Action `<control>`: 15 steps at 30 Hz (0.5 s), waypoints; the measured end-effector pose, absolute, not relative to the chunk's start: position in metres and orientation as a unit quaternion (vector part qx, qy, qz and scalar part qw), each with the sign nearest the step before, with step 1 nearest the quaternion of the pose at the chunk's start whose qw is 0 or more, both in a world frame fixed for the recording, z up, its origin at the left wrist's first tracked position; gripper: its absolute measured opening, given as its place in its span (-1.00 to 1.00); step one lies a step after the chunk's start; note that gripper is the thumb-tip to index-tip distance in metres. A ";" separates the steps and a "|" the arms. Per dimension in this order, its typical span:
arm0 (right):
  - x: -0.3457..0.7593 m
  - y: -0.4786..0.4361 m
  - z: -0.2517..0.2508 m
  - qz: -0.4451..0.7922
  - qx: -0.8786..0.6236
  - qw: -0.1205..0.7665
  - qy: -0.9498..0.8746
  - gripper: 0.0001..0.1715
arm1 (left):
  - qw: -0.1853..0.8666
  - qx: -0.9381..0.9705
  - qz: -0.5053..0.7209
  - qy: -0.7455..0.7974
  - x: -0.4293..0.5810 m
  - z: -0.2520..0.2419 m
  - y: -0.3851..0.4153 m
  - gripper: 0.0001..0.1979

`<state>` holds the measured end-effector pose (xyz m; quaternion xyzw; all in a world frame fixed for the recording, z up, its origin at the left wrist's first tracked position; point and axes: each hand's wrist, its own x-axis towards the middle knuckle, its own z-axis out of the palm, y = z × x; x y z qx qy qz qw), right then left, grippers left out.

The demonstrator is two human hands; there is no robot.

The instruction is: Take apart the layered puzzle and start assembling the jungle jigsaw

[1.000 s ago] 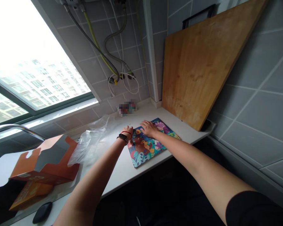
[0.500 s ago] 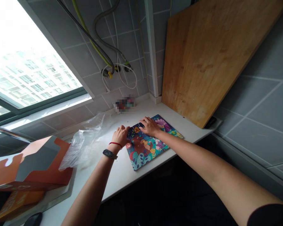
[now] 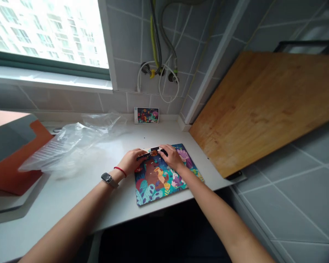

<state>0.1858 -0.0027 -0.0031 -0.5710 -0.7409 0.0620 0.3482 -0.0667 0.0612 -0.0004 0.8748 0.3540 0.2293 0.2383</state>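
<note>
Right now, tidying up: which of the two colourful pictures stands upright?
The small card propped against the tiled wall; the larger puzzle lies flat on the counter.

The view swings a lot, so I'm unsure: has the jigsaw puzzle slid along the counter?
No. The jigsaw puzzle keeps the same gap to the foot of the leaning wooden board as before; only the camera turned.

Bare counter [image 3: 153,133] behind puzzle [image 3: 159,179], plastic bag [image 3: 68,142] crowding left, wooden board [image 3: 263,109] blocking right
</note>
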 end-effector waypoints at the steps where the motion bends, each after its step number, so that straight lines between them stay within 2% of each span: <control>1: 0.186 -0.003 -0.003 0.067 -0.570 0.354 -0.739 -0.77 | 0.243 0.872 0.237 0.353 -0.066 -0.002 0.061 -0.74; 10: 0.186 -0.004 0.002 0.098 -0.575 0.380 -0.718 -0.87 | 0.299 0.844 0.232 0.379 -0.063 -0.001 0.060 -0.74; 15: 0.189 -0.005 -0.001 0.144 -0.590 0.395 -0.689 -0.84 | 0.330 0.824 0.258 0.381 -0.064 0.006 0.056 -0.73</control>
